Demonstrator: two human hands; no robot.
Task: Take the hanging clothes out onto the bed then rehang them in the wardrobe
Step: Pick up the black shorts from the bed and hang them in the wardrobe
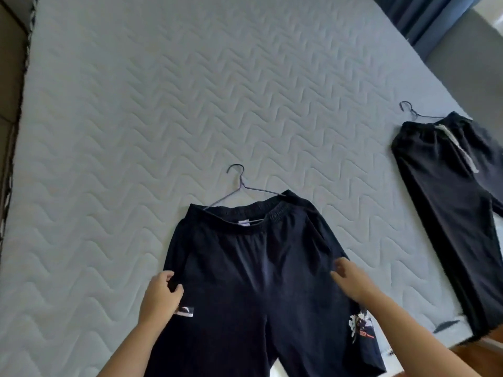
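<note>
Two dark garments lie flat on the quilted bed (pixel 136 118), each on its own hanger. The dark shorts (pixel 255 268) are spread out with the waistband away from the person and the legs running toward the near edge of the bed. A wire hanger (pixel 239 183) is threaded through the waistband, its hook resting on the mattress just beyond the shorts.

The left hand (pixel 160 297) is at the left edge of the shorts, below the pocket. Its fingers (pixel 166 276) are curled and, with the thumb, pinch a fold of the dark cloth. Just below this hand a small printed patch (pixel 186 311) shows on the shorts' left leg.

The right hand (pixel 351 281) rests on the right edge of the shorts. It is blurred, so I cannot tell whether it pinches the cloth or only touches it. Below it, a white and orange graphic (pixel 359 325) marks the right leg.

Well to the right of the shorts lie the dark trousers (pixel 449 213), with a pale drawstring (pixel 457 142) across the waist and a second hanger (pixel 408 110) poking out of the top. Far beyond the shorts, to the right, hangs a blue curtain (pixel 419 17). A strip of wooden floor (pixel 476 357) shows to their lower right.
</note>
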